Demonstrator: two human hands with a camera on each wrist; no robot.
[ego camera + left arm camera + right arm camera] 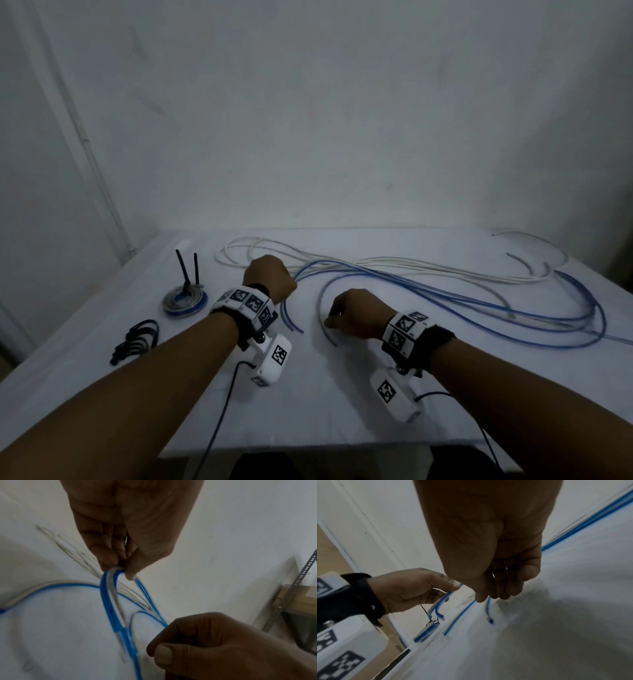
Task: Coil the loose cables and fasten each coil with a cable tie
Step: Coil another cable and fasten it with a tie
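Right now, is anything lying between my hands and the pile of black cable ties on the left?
Nothing visible. The black cable ties lie on the cloth left of your left hand; the finished coil sits behind that path. Both hands are busy: the left pinches the blue cable, the right hand its end.

On the tabletop (308, 394), a tied coil (185, 300) lies at the far left, with spare cable ties (137, 337) before it. Loose cables (428, 284) spread from the middle to the right edge, seemingly overlapping. Both hands sit between: left hand (270, 277) behind, right hand (356, 313) nearer.
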